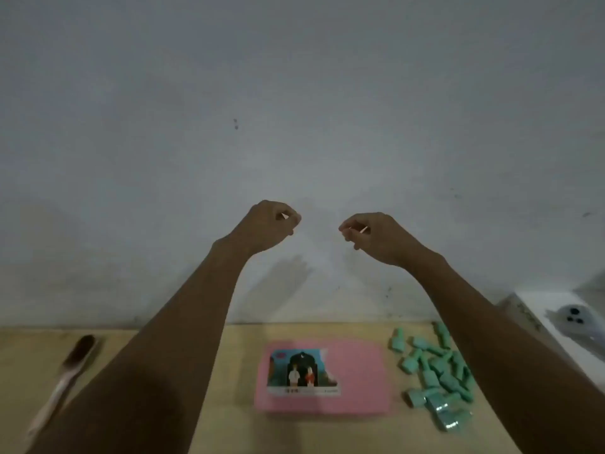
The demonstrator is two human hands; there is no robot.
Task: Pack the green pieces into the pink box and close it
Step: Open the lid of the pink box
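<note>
both bare arms reach up and away from the table, raised in front of a plain grey-white wall (294,109). the left hand (266,226) is curled with its fingers bent inward and pressed together, thumb against the fingertips; a small pale sliver shows between them, too small to tell what it is. the right hand (376,237) is curled the same way, fingers bunched and tips pointing left, with a thin pale streak at the thumb that i cannot identify. the two hands are near each other but apart, and both are well above the table, touching none of the task's things

on the light wooden table (235,371) the flat rectangular pink box (360,371) lies closed, its lid up, with a colourful picture sticker (302,371) covering the left part of the lid. just to the right of the box sits a loose heap of small green plastic pieces (437,371), bottle-like in shape, some at the near end wrapped in shiny clear film. the right forearm crosses over the right side of the heap. far to the left on the table lies a long-handled brush with dark bristles (70,368), its head pointing to the far side. at the right edge a white surface (556,322) holds a blurred grey object
</note>
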